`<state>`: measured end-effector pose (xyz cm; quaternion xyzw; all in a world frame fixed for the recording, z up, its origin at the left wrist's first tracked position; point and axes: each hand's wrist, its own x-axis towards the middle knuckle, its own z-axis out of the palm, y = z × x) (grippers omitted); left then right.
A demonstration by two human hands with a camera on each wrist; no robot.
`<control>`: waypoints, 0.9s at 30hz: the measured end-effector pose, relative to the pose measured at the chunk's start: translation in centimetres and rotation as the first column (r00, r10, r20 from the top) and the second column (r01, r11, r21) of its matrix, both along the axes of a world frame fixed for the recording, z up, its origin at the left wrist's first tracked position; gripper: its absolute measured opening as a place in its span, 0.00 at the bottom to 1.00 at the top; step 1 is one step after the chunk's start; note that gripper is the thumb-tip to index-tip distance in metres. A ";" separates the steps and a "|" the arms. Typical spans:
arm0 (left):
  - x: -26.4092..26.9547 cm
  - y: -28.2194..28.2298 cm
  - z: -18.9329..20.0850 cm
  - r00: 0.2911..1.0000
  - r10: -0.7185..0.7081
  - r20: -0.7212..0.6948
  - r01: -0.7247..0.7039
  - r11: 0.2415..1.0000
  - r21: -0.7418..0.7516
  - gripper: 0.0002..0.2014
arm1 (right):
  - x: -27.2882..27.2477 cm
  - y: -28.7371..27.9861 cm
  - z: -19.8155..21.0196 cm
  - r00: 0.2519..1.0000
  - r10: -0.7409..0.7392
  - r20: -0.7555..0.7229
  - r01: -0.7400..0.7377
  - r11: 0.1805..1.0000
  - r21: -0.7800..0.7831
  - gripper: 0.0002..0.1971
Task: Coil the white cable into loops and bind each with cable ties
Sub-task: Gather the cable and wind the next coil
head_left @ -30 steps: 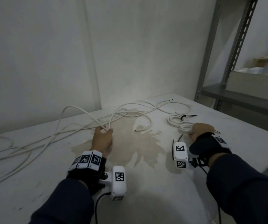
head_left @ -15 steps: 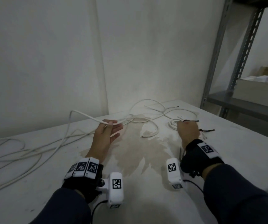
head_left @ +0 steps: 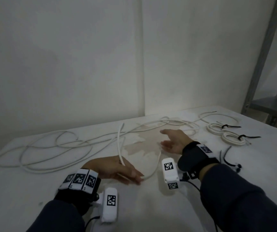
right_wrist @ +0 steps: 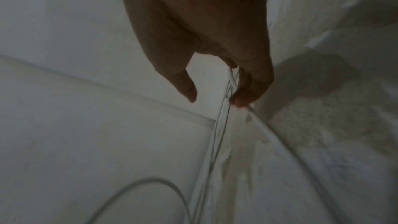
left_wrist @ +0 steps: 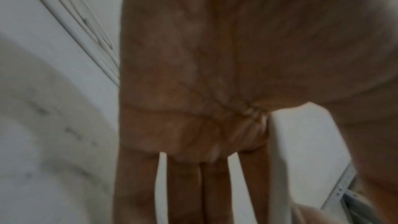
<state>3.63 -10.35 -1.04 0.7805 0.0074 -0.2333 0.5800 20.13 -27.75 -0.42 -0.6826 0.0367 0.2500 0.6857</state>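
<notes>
The long white cable (head_left: 54, 146) sprawls in loose curves over the white table (head_left: 151, 206). My left hand (head_left: 116, 169) lies low near the front with its fingers straight. One strand rises from the crook of its thumb, and the wrist view shows the thumb (left_wrist: 366, 142) spread away from the straight fingers (left_wrist: 183, 185). The strand comes out past the fingertips and curves up toward my right hand (head_left: 172, 141). That hand hovers over the stain, thumb and fingers apart. Cable strands (right_wrist: 224, 117) brush its fingertips (right_wrist: 243, 100). Two small coils (head_left: 218, 129) (head_left: 233, 140) lie at the right, each bound with a black tie.
Loose black cable ties (head_left: 227, 159) lie by my right forearm. A brownish stain (head_left: 142, 144) marks the table's middle. White walls meet in a corner behind the table. A grey metal shelf (head_left: 268, 106) stands at the far right.
My right hand left the tied coils, moved left to the middle and opened. My left hand drew back toward me with the strand. The view panned left.
</notes>
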 end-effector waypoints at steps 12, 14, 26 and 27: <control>-5.6 5.8 -0.6 0.843 0.537 -0.037 -0.533 0.824 -0.191 0.10 | 1.5 0.2 -2.3 0.876 -0.460 -0.145 0.477 0.786 0.393 0.08; -5.1 6.2 0.1 0.702 0.711 0.048 -0.615 0.638 -0.463 0.16 | 1.1 0.3 -2.2 0.885 -0.437 -0.158 0.463 0.795 0.392 0.12; 1.8 3.6 11.5 0.681 0.607 0.409 -0.587 0.787 -0.189 0.13 | -1.7 2.6 -1.9 0.976 -0.215 0.037 0.212 0.974 0.085 0.10; 2.0 3.3 12.4 0.618 0.611 0.494 -0.566 0.783 -0.259 0.14 | -1.7 2.6 -1.9 0.973 -0.229 0.026 0.225 0.969 0.099 0.10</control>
